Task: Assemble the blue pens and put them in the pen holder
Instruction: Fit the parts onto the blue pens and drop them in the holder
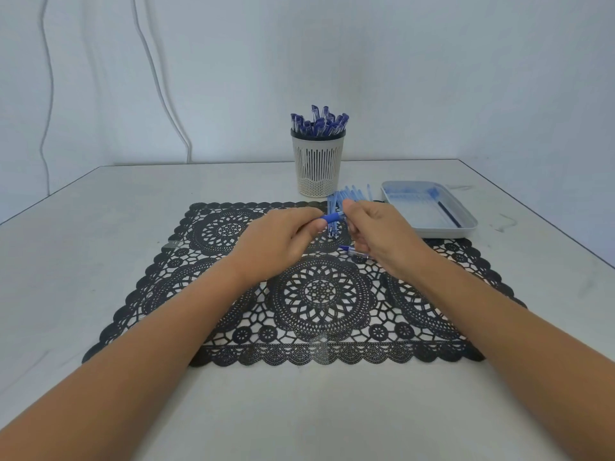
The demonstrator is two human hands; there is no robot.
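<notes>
Our left hand [276,244] and right hand [382,234] pinch the pen [331,217] between their fingers [301,215], its length crosswise above the mat [319,294]. The pen holder [317,164] stands straight beyond, towards the surface's [100,261] far edge

White table [83,244] and its load.
Black lace mat [319,294] at centre; slotted holder [317,164] behind it; grey tray [442,231] touching the mat's far right corner.

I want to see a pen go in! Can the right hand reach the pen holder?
Probably yes. The pen holder stands upright just beyond the right hand, with only loose pen barrels lying low between them. That hand and the left hand pinch a pen.
</notes>
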